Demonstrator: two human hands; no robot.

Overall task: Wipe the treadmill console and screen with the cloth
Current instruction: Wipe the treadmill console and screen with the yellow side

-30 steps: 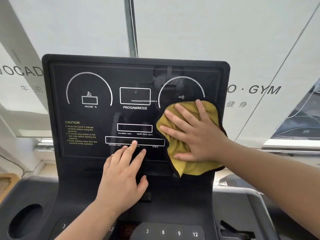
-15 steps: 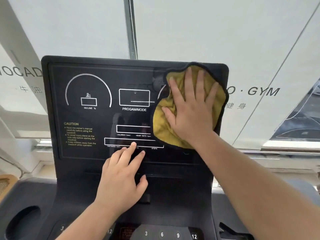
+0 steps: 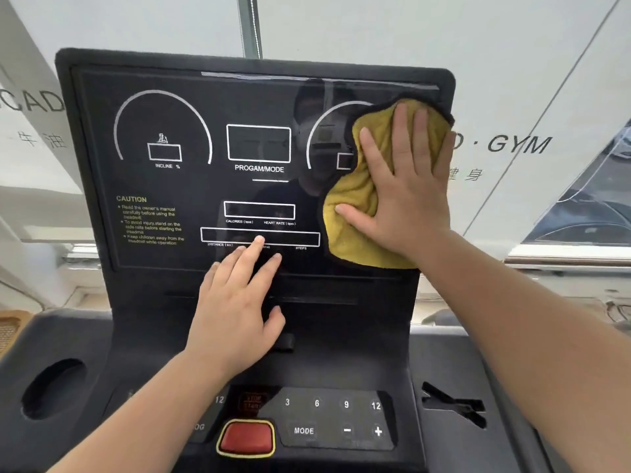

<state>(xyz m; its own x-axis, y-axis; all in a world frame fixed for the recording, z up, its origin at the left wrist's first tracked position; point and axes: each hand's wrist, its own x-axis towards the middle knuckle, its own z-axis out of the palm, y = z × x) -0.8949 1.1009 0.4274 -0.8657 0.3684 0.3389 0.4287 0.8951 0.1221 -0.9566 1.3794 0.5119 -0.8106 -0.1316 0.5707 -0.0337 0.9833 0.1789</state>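
The black treadmill screen (image 3: pixel 191 107) stands upright in front of me, with white dials and yellow caution text. A yellow cloth with a dark edge (image 3: pixel 355 203) lies flat on the screen's right side. My right hand (image 3: pixel 406 186) presses on the cloth with straight, spread fingers. My left hand (image 3: pixel 239 302) rests flat on the lower middle of the screen, fingertips at the long display box. Below is the console (image 3: pixel 341 418) with number keys, MODE, minus and plus buttons.
A red stop button (image 3: pixel 246 436) sits at the console's lower middle. A round cup holder (image 3: pixel 51 389) is at the left and a slotted recess (image 3: pixel 454 407) at the right. A frosted window with GYM lettering (image 3: pixel 519 145) is behind the screen.
My right hand with the cloth went from the lower right of the screen up to the top right corner, then came slightly down. The view has tilted down, showing more of the console. My left hand stayed put.
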